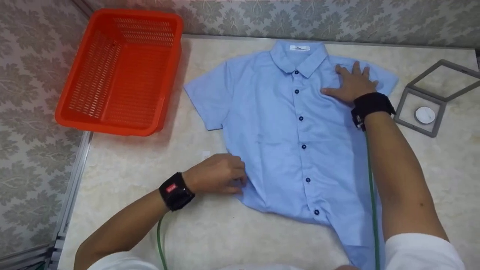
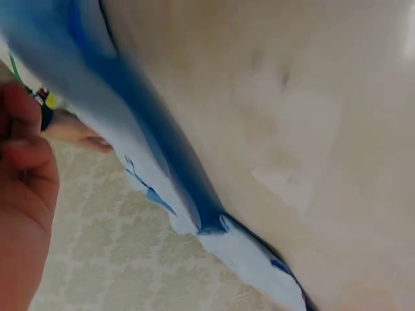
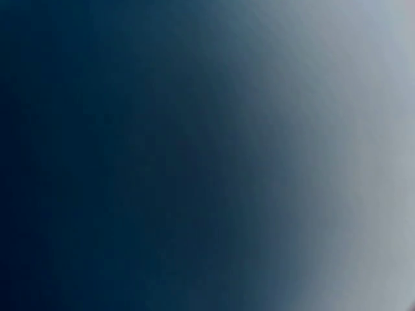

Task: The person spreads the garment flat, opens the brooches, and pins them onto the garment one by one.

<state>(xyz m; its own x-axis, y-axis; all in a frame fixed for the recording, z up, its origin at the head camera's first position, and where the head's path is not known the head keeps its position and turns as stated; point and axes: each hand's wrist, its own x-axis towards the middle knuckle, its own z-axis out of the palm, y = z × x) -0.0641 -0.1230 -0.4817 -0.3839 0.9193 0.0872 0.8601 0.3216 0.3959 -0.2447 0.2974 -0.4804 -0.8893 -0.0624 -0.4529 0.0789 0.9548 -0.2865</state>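
A light blue short-sleeved shirt (image 1: 270, 135) with dark buttons lies front up on the table, collar at the far side. My right hand (image 1: 354, 84) rests flat with spread fingers on its upper right part, near the sleeve. My left hand (image 1: 219, 174) is at the shirt's left side edge, low down, with curled fingers gripping the cloth there. In the left wrist view, the shirt's edge (image 2: 175, 162) stands raised from the table, and the left fingers (image 2: 29, 155) are partly cut off by the frame. The right wrist view shows only blurred blue cloth (image 3: 194, 162).
An orange-red plastic basket (image 1: 138, 82) stands at the back left of the table (image 1: 123, 180). On the right lies a grey hinged frame (image 1: 418, 129) with a round white disc (image 1: 425, 115) inside. A green cable (image 1: 371, 180) runs from each wristband.
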